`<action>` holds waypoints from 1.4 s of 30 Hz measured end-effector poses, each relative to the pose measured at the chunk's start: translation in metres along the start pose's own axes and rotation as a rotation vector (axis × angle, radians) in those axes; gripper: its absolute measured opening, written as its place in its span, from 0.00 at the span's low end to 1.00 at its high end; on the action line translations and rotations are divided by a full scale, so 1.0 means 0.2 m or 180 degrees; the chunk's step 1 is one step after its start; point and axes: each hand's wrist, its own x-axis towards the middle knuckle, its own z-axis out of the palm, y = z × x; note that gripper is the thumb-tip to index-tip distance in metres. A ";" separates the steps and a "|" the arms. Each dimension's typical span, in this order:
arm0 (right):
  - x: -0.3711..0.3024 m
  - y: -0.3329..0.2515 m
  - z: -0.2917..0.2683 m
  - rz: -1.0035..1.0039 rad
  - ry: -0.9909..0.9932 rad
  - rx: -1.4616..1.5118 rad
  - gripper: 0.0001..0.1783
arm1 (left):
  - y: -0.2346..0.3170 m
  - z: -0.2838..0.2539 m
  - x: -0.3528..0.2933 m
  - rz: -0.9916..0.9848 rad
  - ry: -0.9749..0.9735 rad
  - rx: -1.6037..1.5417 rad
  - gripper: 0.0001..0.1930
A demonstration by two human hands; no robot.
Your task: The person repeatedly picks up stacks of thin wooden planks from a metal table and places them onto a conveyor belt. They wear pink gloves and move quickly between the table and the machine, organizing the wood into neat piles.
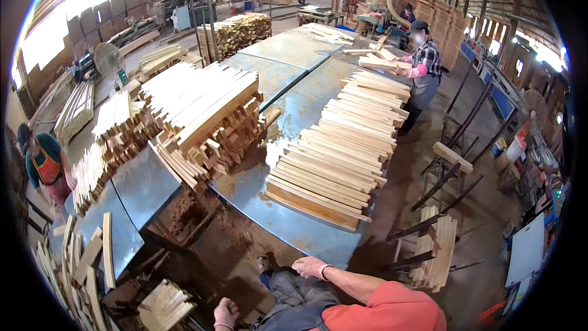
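Observation:
My right hand point(310, 267), in a pinkish knit glove, hangs just in front of the near edge of a metal-topped table point(312, 233). Its fingers are loosely bent, with no object in them. Lower down and to the left, my left hand point(226, 314) wears a similar glove; its fingers curl inward and I see nothing in them. Nearest to the hands on the table lies a long row of pale wooden strips point(334, 147), laid side by side. A taller stack of strips point(205, 101) stands to its left.
Across the table a co-worker point(424, 61) in pink gloves handles wooden pieces point(376, 61). Another person point(46, 162) stands far left beside more strips. A small wood stack point(165, 306) sits low left. Metal racks point(444, 190) with boards stand at right.

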 end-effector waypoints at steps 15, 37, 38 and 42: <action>0.95 -1.68 0.08 -0.1001 0.0161 0.0675 0.47 | 1.91 0.30 0.26 0.1970 0.0533 0.0319 0.14; 1.39 -2.91 0.23 -0.1849 0.2167 0.1720 0.60 | 4.87 2.70 1.07 0.3045 0.0223 0.5003 0.41; 1.42 -2.90 0.25 -0.1866 0.2290 0.1672 0.60 | 4.88 2.73 1.11 0.2985 0.0050 0.4981 0.41; 1.54 -2.90 0.31 -0.1816 0.2668 0.1404 0.57 | 4.88 2.75 1.15 0.3371 0.0469 0.5229 0.38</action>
